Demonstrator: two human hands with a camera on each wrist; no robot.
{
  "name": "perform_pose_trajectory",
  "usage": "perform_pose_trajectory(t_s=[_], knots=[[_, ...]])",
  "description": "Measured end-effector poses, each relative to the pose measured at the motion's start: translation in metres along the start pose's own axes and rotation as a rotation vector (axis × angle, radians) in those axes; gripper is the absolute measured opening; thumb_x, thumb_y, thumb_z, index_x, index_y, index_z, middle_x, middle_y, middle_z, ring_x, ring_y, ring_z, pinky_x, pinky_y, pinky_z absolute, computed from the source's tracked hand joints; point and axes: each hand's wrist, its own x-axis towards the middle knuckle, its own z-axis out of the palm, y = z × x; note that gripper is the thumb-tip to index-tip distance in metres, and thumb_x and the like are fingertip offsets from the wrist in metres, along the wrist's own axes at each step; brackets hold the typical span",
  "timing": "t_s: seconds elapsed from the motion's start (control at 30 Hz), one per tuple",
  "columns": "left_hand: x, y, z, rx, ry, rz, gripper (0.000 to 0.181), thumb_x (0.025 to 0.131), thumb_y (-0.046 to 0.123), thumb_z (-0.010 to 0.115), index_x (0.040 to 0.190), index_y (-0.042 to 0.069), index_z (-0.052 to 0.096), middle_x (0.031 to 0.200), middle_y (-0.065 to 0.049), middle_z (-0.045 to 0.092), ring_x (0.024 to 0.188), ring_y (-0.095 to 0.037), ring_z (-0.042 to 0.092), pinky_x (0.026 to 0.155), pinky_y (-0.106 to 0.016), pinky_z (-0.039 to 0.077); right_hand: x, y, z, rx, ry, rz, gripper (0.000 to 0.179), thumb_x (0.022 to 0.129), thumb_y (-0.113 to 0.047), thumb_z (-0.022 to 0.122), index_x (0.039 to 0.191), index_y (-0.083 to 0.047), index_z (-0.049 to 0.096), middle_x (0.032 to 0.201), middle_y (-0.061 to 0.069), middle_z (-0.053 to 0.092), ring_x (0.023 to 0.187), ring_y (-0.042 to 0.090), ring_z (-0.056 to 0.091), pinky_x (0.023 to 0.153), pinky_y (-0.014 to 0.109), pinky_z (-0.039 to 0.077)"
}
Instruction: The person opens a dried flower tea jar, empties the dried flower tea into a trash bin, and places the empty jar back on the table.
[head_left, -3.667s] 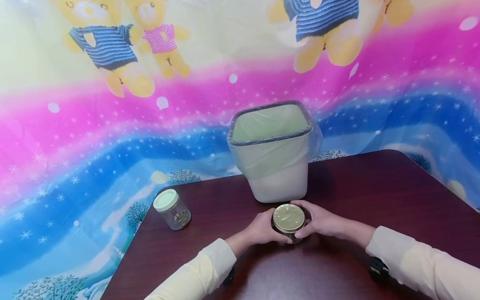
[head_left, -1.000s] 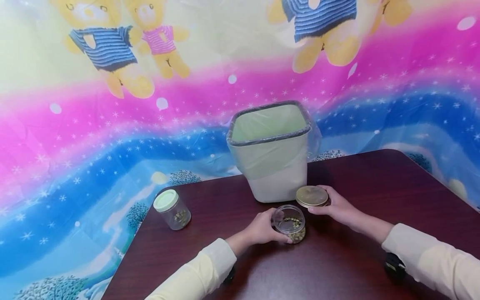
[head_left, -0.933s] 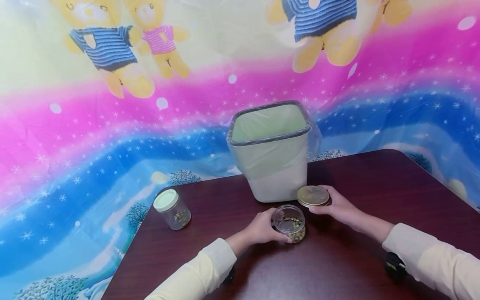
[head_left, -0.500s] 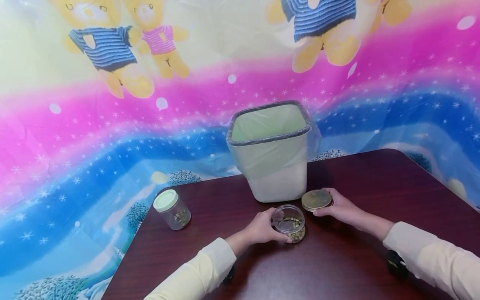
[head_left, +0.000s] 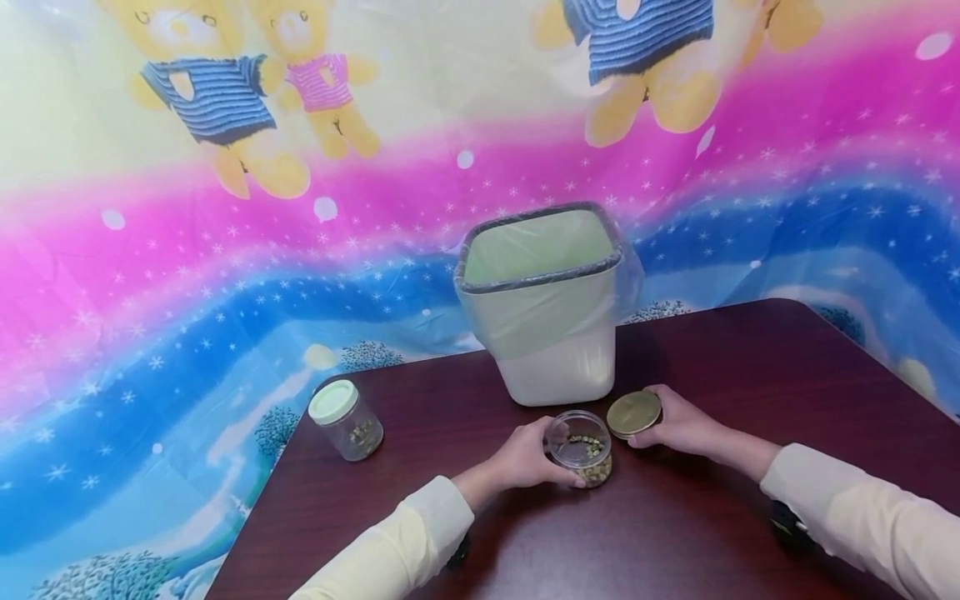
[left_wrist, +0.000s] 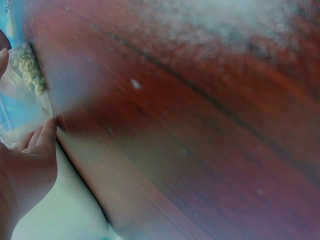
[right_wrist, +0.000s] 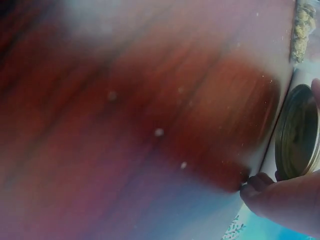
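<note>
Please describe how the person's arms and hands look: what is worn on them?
Both arms wear long, pale yellow sleeves, the left sleeve and the right sleeve, ending at the wrists. The left hand and right hand are bare. A small black device sits under the right wrist.

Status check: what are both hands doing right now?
Left hand grips open jar. Right hand holds gold lid beside it. Bin behind; nothing between.

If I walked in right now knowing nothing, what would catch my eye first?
Probably the bright backdrop of teddy bears and pink and blue bands behind the dark table. Next, the bag-lined bin at the table's far edge. In front of it the left hand grips an open jar of small bits, while the right hand holds its gold lid just beside.
</note>
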Motion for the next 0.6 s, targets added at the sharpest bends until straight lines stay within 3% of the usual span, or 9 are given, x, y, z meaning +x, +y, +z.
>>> perform_pose_trajectory(t_s=[0.37, 0.6], knots=[[0.0, 0.0007, 0.0003, -0.011, -0.007, -0.011, 0.075, 0.066, 0.031, 0.092, 0.127, 0.005, 0.056, 0.119, -0.001, 0.064, 0.11, -0.006, 0.058, 0.094, -0.022, 0.044, 0.0011, -0.0012, 0.0017, -0.12, 0.018, -0.08, 0.077, 0.06, -0.018, 0.091, 0.114, 0.018, 0.049, 0.106, 0.023, 0.056, 0.098, 0.035, 0.054, 0.084, 0.046, 0.045], [0.0007, 0.0003, 0.001, -0.004, 0.003, 0.0, 0.073, 0.064, 0.03, 0.092, 0.124, 0.006, 0.058, 0.116, -0.001, 0.065, 0.108, -0.005, 0.058, 0.093, -0.022, 0.045, -0.0002, -0.0005, 0.0037, -0.22, 0.042, -0.087, 0.085, 0.057, -0.023, 0.092, 0.115, 0.02, 0.047, 0.112, 0.032, 0.049, 0.104, 0.045, 0.047, 0.089, 0.055, 0.041]])
